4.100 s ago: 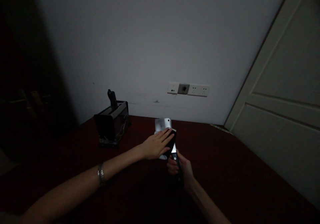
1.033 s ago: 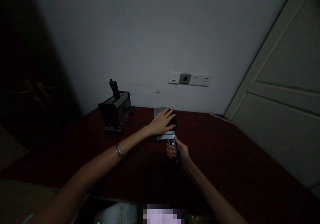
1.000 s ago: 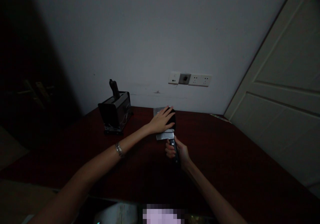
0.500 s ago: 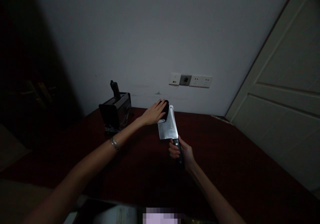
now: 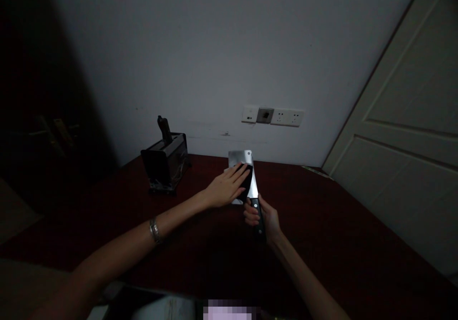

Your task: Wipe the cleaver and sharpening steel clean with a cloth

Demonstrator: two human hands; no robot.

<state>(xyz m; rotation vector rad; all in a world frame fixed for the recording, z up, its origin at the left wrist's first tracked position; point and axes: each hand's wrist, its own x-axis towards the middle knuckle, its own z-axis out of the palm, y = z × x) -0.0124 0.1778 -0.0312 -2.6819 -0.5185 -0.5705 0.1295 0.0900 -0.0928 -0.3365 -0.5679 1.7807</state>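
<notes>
A cleaver (image 5: 254, 184) with a broad shiny blade and a black riveted handle is held blade up above the dark red table. My right hand (image 5: 266, 217) is closed round its handle. Fingers stretched and flat, my left hand (image 5: 227, 185) presses a black cloth (image 5: 246, 182) against the lower blade. Some white edge shows by the cloth. The hand and cloth cover much of the blade's middle, while its top end with a small hole stays visible.
Left on the table (image 5: 304, 224) stands a dark knife block (image 5: 164, 160) with one black handle (image 5: 164, 128) sticking up. Behind are a pale wall and socket plates (image 5: 274, 115). A white panelled door (image 5: 404, 134) is at the right, and the light is dim.
My left hand and the black cloth have slid down the blade toward the handle, uncovering the blade's top end. My right hand and the cleaver have barely moved.
</notes>
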